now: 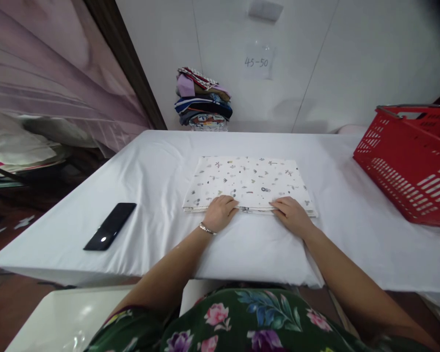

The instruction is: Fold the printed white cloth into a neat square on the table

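A folded white cloth (247, 181) with small printed motifs lies flat on the table, its long near edge facing me. My left hand (222, 211) is closed on that edge, left of its middle, and wears a bracelet at the wrist. Farther right along the same edge, my right hand (291, 214) also grips the cloth, thumb and fingers together at the fold. Several layers show between the two hands. The far edge of the cloth rests on the tabletop.
A white-covered table (150, 195) spans the view. On its left lies a black phone (110, 226); at the right stands a red plastic basket (414, 166). Behind, a stack of folded fabrics (204, 100) sits against the wall. A pink curtain (69, 63) hangs at left.
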Action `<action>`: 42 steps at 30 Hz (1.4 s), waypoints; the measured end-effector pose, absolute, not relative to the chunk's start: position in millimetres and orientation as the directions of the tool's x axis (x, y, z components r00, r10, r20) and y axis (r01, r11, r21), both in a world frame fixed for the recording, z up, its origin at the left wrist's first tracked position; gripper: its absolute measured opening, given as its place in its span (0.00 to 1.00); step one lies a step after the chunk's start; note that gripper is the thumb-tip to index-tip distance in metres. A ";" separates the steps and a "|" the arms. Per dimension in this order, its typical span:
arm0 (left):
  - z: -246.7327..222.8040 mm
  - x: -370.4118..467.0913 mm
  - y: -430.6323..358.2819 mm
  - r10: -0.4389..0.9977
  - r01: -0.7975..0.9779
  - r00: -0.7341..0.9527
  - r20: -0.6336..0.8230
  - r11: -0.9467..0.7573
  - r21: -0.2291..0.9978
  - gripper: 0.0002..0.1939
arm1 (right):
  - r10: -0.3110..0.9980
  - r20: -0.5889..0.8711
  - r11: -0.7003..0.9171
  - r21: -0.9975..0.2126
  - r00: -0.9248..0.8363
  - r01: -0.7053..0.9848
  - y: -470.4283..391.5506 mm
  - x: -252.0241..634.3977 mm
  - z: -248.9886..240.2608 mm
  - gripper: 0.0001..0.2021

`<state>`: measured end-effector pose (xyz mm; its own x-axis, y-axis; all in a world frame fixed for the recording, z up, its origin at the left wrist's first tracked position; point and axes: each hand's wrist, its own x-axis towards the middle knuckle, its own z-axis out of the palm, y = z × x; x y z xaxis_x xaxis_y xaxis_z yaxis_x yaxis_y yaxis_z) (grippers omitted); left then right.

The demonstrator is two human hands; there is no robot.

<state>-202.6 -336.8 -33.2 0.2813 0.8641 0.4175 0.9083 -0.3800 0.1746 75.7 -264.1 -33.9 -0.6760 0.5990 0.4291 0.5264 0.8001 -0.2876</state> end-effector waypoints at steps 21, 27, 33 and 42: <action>-34.3 -193.3 -325.3 0.808 0.954 0.202 0.554 -0.290 0.075 0.10 | 0.585 0.589 0.794 -0.275 -0.558 0.543 -260.3 69.3 -37.3 0.11; -33.3 -178.0 -331.0 0.711 0.901 0.371 0.597 -0.432 -0.046 0.11 | 0.574 0.610 0.794 -0.250 -0.546 0.554 -258.6 67.1 -40.3 0.11; -29.6 -144.5 -318.1 0.717 0.859 0.491 0.495 -0.494 -0.137 0.08 | 0.584 0.603 0.786 -0.252 -0.544 0.564 -258.3 65.7 -38.9 0.09; -29.2 -134.6 -311.1 0.751 0.864 0.447 0.487 -0.503 -0.018 0.10 | 0.613 0.554 0.774 -0.279 -0.563 0.568 -260.1 64.5 -36.2 0.09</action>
